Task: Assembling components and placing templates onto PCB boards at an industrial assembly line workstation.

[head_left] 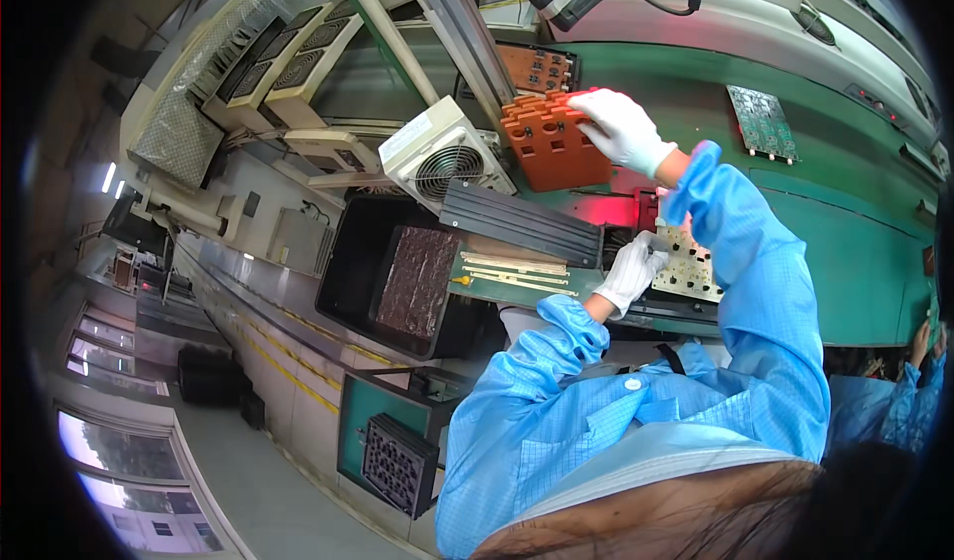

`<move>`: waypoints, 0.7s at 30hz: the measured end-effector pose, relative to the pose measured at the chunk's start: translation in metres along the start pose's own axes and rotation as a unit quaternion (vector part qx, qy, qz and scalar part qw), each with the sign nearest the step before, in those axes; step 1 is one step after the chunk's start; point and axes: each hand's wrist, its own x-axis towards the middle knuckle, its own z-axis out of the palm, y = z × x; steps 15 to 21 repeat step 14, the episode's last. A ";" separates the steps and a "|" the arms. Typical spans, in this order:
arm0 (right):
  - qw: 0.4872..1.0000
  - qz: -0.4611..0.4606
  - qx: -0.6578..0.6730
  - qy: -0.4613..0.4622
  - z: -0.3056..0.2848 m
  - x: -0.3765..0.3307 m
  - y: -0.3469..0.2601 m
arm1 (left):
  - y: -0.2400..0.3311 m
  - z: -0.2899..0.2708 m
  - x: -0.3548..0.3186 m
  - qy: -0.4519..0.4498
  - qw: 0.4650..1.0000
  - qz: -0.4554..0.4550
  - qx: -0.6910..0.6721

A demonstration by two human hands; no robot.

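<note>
While right hand (621, 128) lifts orange fixture (553, 141), arm outstretched

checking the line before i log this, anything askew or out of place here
Nothing stands out. The right hand holds an orange fixture block tilted above the green conveyor; the left hand rests on a white circuit board.

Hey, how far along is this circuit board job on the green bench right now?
Done: a white board lies in front of the person, and a green board sits farther along the green bench. In hand: the right hand holds an orange fixture plate raised; the left hand rests at the white board's edge. Left: the plate isn't set down yet.
</note>
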 end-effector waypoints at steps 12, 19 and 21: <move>0.939 0.279 -0.170 0.107 -0.145 -0.119 -0.022 | 0.005 -0.091 0.088 0.228 0.893 -0.010 -0.388; 0.867 0.486 -0.051 0.096 -0.134 -0.164 -0.001 | 0.012 -0.098 0.096 0.229 0.914 0.015 -0.335; 0.867 0.486 -0.051 0.096 -0.134 -0.164 -0.001 | 0.012 -0.098 0.096 0.229 0.914 0.015 -0.335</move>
